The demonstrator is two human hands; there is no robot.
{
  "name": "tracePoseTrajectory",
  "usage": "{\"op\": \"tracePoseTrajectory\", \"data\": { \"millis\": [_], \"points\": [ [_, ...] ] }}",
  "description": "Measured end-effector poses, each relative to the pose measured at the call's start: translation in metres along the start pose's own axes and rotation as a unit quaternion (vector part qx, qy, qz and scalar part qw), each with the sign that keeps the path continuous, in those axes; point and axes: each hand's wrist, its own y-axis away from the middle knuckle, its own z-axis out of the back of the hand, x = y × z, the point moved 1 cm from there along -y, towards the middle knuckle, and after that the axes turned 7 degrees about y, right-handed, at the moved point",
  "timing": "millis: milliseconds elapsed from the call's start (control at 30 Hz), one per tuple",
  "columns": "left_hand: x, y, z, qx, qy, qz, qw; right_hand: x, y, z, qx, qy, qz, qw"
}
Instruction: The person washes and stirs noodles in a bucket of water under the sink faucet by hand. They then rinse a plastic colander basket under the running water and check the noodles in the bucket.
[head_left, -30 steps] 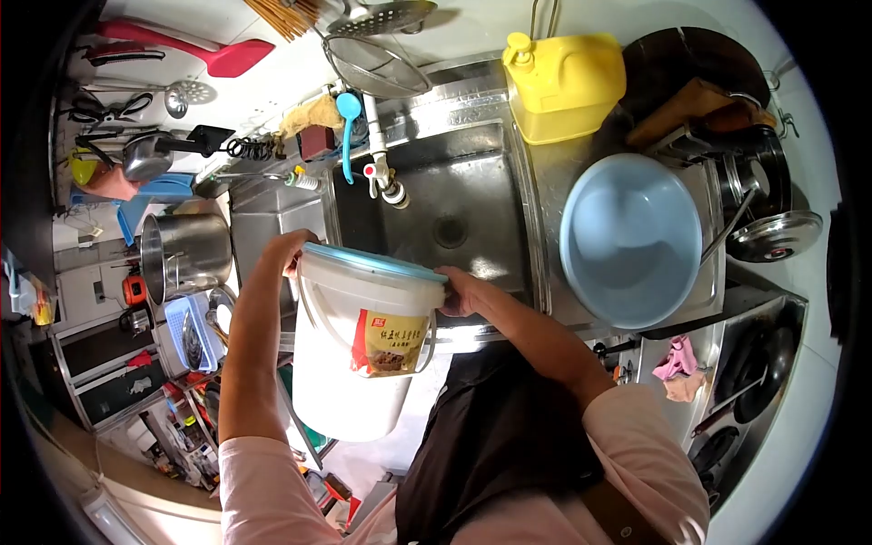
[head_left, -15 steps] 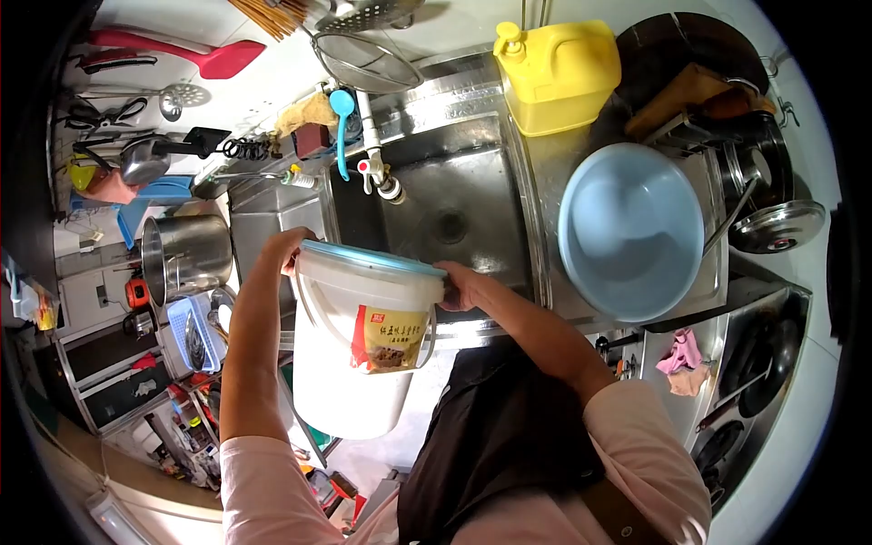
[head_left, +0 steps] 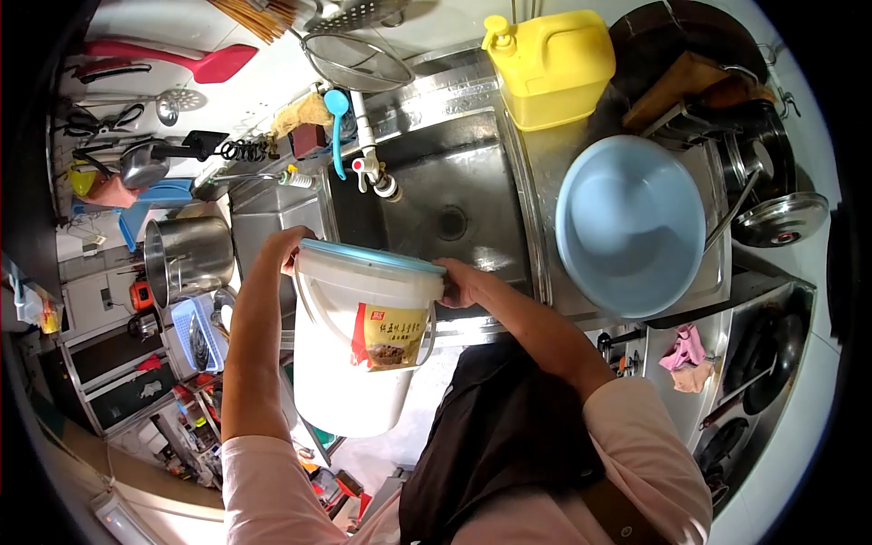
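A large white bucket (head_left: 350, 363) with a light blue lid (head_left: 377, 258) and a red and yellow label hangs slightly tilted at the front edge of the sink. My left hand (head_left: 290, 248) grips the lid's rim on the left side, with the fingers partly hidden. On the right, my right hand (head_left: 461, 283) is closed round the rim beside the wire handle. Behind the bucket lies the metal sink basin (head_left: 454, 173), with a tap (head_left: 368, 173) over its left part.
A light blue basin (head_left: 629, 227) rests on the right drainboard, below a yellow jug (head_left: 556, 73). At the left stand a steel pot (head_left: 189, 259) and a blue basket (head_left: 198, 334). Utensils hang on the wall, including a red spatula (head_left: 222, 64).
The sink, jug and blue basin have shifted slightly upward in view, as the camera moved. Both hands keep their hold on the bucket, which stays almost in the same place in view.
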Motion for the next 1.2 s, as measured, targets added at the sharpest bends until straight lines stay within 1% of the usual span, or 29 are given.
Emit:
{"op": "tracePoseTrajectory", "data": {
  "millis": [167, 367, 567, 633, 833, 933, 1200],
  "points": [
    [0.006, -0.025, 0.006, 0.009, -0.026, -0.015, 1.000, 0.000, 0.002, 0.001, 0.013, -0.002, 0.002, 1.000],
    [0.001, -0.010, 0.001, -0.006, -0.035, -0.022, 0.999, -0.002, 0.005, 0.002, 0.010, -0.003, 0.007, 1.000],
    [-0.004, -0.020, 0.001, -0.004, -0.055, -0.015, 0.998, -0.005, 0.002, 0.004, 0.022, -0.038, -0.001, 0.999],
    [-0.009, -0.006, -0.005, -0.015, -0.060, -0.015, 0.998, -0.006, -0.004, 0.006, 0.038, -0.045, -0.007, 0.998],
    [-0.013, 0.012, -0.011, -0.025, -0.039, -0.002, 0.999, -0.009, -0.006, 0.007, 0.029, -0.045, -0.002, 0.999],
    [-0.012, 0.015, -0.011, -0.019, -0.041, 0.005, 0.999, -0.009, -0.007, 0.011, 0.041, -0.005, 0.004, 0.999],
    [-0.007, 0.001, -0.003, -0.022, -0.050, 0.002, 0.999, -0.007, -0.003, 0.008, 0.021, 0.007, 0.017, 1.000]
  ]
}}
